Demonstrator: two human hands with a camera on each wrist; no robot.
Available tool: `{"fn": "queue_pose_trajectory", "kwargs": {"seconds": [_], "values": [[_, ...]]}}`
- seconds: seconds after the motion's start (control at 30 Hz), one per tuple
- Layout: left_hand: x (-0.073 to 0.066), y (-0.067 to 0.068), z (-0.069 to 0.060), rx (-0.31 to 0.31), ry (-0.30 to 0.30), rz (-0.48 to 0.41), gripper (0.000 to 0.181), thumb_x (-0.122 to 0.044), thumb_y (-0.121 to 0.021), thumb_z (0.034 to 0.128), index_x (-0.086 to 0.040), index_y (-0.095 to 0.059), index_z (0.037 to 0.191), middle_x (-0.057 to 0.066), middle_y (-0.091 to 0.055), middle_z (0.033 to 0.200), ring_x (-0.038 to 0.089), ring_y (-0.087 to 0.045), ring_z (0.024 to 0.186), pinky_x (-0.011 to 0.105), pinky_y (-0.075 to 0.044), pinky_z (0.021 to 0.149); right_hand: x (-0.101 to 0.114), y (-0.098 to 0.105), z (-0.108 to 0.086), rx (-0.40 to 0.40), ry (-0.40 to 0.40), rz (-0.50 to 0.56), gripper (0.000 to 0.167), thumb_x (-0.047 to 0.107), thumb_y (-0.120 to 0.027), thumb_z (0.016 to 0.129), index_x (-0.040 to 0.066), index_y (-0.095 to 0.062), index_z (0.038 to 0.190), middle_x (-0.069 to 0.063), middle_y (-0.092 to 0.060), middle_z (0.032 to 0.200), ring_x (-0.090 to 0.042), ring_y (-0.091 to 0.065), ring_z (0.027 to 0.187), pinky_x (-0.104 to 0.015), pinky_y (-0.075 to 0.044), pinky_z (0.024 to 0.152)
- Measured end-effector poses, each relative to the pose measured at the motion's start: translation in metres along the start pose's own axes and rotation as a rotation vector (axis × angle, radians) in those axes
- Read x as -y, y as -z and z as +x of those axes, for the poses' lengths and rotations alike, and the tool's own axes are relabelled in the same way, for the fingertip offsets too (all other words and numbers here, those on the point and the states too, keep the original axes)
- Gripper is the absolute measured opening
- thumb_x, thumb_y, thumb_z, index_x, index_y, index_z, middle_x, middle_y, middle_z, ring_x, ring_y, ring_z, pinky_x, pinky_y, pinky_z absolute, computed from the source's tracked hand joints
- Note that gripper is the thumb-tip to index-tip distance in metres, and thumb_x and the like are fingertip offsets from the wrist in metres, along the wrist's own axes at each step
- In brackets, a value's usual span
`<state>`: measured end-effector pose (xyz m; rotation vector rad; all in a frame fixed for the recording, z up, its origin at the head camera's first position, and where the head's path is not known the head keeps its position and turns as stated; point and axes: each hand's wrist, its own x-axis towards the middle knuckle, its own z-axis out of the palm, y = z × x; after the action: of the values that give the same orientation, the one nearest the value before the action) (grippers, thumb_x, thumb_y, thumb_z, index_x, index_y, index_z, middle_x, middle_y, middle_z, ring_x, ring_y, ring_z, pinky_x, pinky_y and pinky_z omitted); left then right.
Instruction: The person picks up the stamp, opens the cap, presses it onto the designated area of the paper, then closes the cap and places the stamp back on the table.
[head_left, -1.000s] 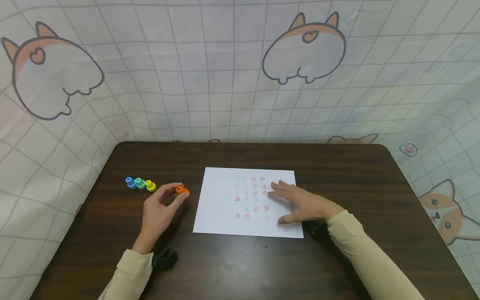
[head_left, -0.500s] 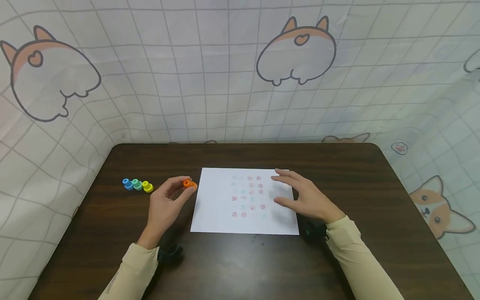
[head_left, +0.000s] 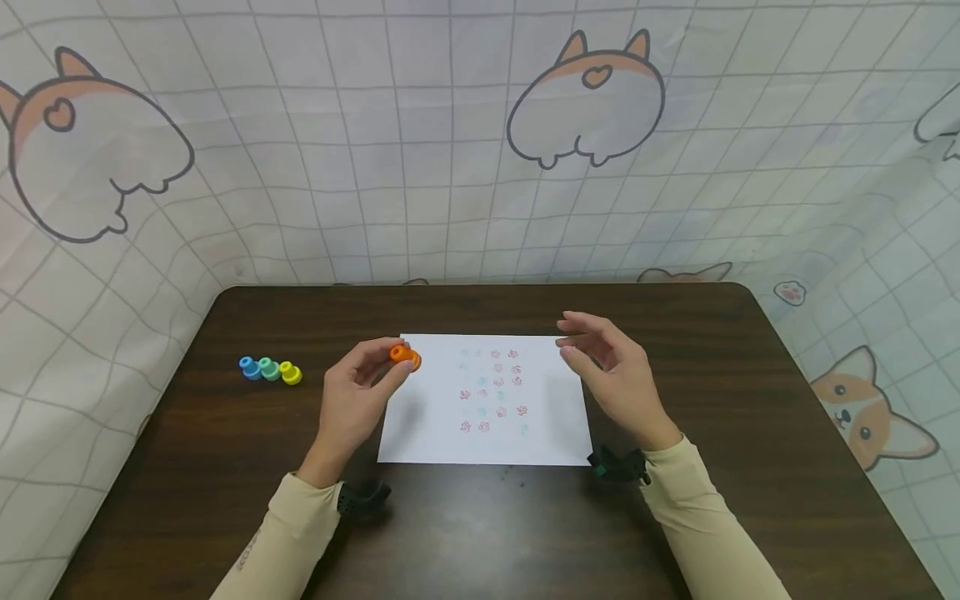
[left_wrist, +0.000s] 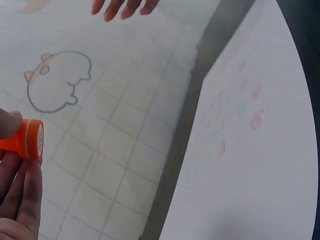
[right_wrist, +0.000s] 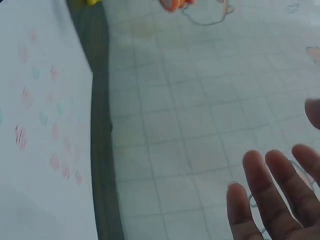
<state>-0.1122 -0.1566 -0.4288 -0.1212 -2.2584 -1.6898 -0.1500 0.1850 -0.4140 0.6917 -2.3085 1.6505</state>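
While hung along the back and both sides, a white gridded backdrop (head_left: 450, 208), printed at far left with the outlined rear of a cartoon corgi (head_left: 90, 183). Then, on the left part of the dark brown surface (head_left: 187, 467), three small knobbed pieces close together in a row: a blue piece (head_left: 250, 367), a teal piece (head_left: 269, 369) and a yellow piece (head_left: 290, 373).

Next, reaching out of a cream sleeve (head_left: 281, 537) with a dark band (head_left: 363, 498) at the wrist, the left hand (head_left: 354, 404), raised and pinching an orange piece (head_left: 405, 357) between thumb and fingers. Across the paper's far left corner in the head view; held sideways in the left wrist view, with a pale, faintly marked round end showing.

Further right, flat on the surface, a white sheet of paper (head_left: 431, 446), dotted with small red and pale blue marks (head_left: 501, 412) in uneven rows. Over its right edge, the right hand (head_left: 621, 387), raised, with fingers parted and slightly bent and thumb held away from them. At far right, low on the backdrop, a printed corgi face (head_left: 862, 408).
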Motion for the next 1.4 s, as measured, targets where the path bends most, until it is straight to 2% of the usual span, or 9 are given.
{"fn": "queue_pose_trajectory", "kwargs": {"seconds": [0.1,0.27,0.4,0.47,0.73,0.97,1.13,1.27,1.4], "values": [[-0.006,-0.009,0.001,0.019,0.003,-0.055,0.035,-0.007,-0.08,0.0894,-0.004,-0.07,0.122,0.013,-0.071,0.125,-0.002,-0.068,0.105,0.012,-0.053,0.1,0.005,-0.002,0.001,-0.062,-0.005,0.136,0.041,-0.003,-0.067,0.096,0.002,-0.061,0.137,-0.016,-0.07,0.124,-0.008,-0.073,0.105,-0.017,-0.058,0.091],[-0.012,-0.024,0.002,0.05,0.033,-0.162,0.035,-0.005,-0.079,0.0895,-0.003,-0.07,0.123,0.015,-0.07,0.123,0.005,-0.07,0.105,0.016,-0.057,0.097,0.01,-0.005,-0.001,-0.115,-0.029,0.312,0.038,-0.009,-0.066,0.094,-0.009,-0.059,0.132,-0.001,-0.074,0.114,-0.009,-0.075,0.097,-0.021,-0.061,0.084],[-0.015,-0.036,0.003,0.087,0.069,-0.23,0.035,-0.006,-0.08,0.0893,-0.002,-0.069,0.123,0.016,-0.07,0.124,0.008,-0.071,0.106,0.019,-0.058,0.096,0.01,-0.009,-0.003,-0.124,-0.084,0.367,0.037,-0.008,-0.065,0.094,-0.012,-0.058,0.13,0.002,-0.074,0.111,-0.009,-0.075,0.095,-0.022,-0.062,0.082],[-0.017,-0.041,0.003,0.102,0.084,-0.253,0.035,-0.005,-0.08,0.0894,-0.002,-0.068,0.123,0.017,-0.069,0.125,0.008,-0.072,0.106,0.02,-0.058,0.097,0.009,-0.01,-0.004,-0.122,-0.107,0.379,0.037,-0.008,-0.065,0.094,-0.012,-0.057,0.13,0.003,-0.074,0.11,-0.01,-0.075,0.094,-0.023,-0.063,0.083],[-0.017,-0.058,-0.002,0.145,0.146,-0.301,0.034,-0.008,-0.079,0.0908,-0.003,-0.068,0.123,0.017,-0.069,0.126,0.01,-0.073,0.107,0.022,-0.059,0.096,0.004,-0.019,-0.01,-0.085,-0.182,0.37,0.032,-0.004,-0.069,0.094,-0.001,-0.065,0.126,0.004,-0.075,0.105,-0.01,-0.075,0.09,-0.025,-0.063,0.086],[-0.007,-0.068,-0.014,0.169,0.238,-0.324,0.035,-0.01,-0.082,0.0884,-0.004,-0.07,0.121,0.018,-0.071,0.124,0.011,-0.074,0.103,0.021,-0.061,0.092,0.003,-0.031,-0.016,0.018,-0.213,0.307,0.026,0.003,-0.072,0.095,-0.004,-0.067,0.12,0.006,-0.075,0.105,-0.009,-0.075,0.093,-0.024,-0.063,0.089],[-0.003,-0.076,-0.02,0.21,0.261,-0.341,0.035,-0.016,-0.083,0.0881,-0.007,-0.071,0.119,0.016,-0.072,0.123,0.015,-0.074,0.105,0.022,-0.061,0.091,0.004,-0.04,-0.018,0.067,-0.24,0.295,0.027,0.006,-0.075,0.093,-0.004,-0.069,0.118,0.01,-0.075,0.105,-0.007,-0.074,0.098,-0.023,-0.062,0.088],[-0.001,-0.081,-0.023,0.227,0.272,-0.363,0.036,-0.014,-0.083,0.0876,-0.005,-0.07,0.119,0.016,-0.071,0.122,0.011,-0.074,0.104,0.022,-0.061,0.092,0.001,-0.047,-0.021,0.116,-0.264,0.293,0.027,0.008,-0.078,0.091,-0.001,-0.071,0.116,-0.004,-0.074,0.109,-0.008,-0.073,0.098,-0.023,-0.062,0.089],[0.0,-0.084,-0.025,0.214,0.285,-0.388,0.035,-0.012,-0.083,0.0874,-0.004,-0.07,0.119,0.015,-0.072,0.12,0.01,-0.074,0.102,0.022,-0.061,0.091,-0.004,-0.051,-0.022,0.184,-0.261,0.285,0.024,0.009,-0.078,0.091,0.005,-0.073,0.114,-0.021,-0.072,0.112,-0.01,-0.073,0.095,-0.022,-0.062,0.087]]}}
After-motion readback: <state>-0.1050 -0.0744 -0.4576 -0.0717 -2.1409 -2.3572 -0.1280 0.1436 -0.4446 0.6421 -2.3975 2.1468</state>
